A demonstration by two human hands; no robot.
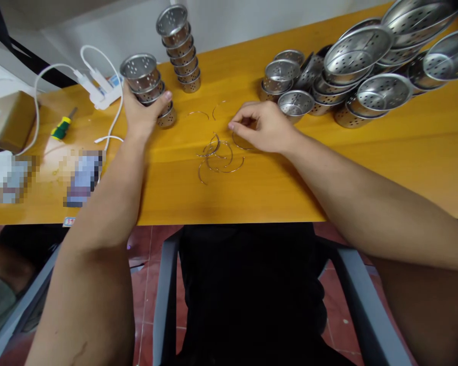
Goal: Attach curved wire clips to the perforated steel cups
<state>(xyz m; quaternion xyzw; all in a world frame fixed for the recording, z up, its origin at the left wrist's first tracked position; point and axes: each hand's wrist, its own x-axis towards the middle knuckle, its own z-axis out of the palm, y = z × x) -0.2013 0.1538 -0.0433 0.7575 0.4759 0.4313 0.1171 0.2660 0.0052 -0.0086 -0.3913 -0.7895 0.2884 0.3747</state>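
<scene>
My left hand (143, 109) is wrapped around a stack of perforated metal cups (139, 71) standing on the table, thumb on the near right side. My right hand (265, 124) is closed in a pinch above the table. A thin curved wire (241, 146) runs from its fingertips down under the palm. Just left of that hand lies a loose pile of curved wires (219, 155). Two more thin wires (198, 112) lie farther back, between the hands. Behind the left hand rises a second, taller stack of perforated cups (181, 51).
Many perforated metal cups (295, 104) crowd the table's right side, some stacked and tilted. On the left are a power strip (105, 94) with white cables, a green-yellow screwdriver (62, 128), a blurred phone-like object (84, 178) and a cardboard box (17, 119). Another person's leg shows lower left.
</scene>
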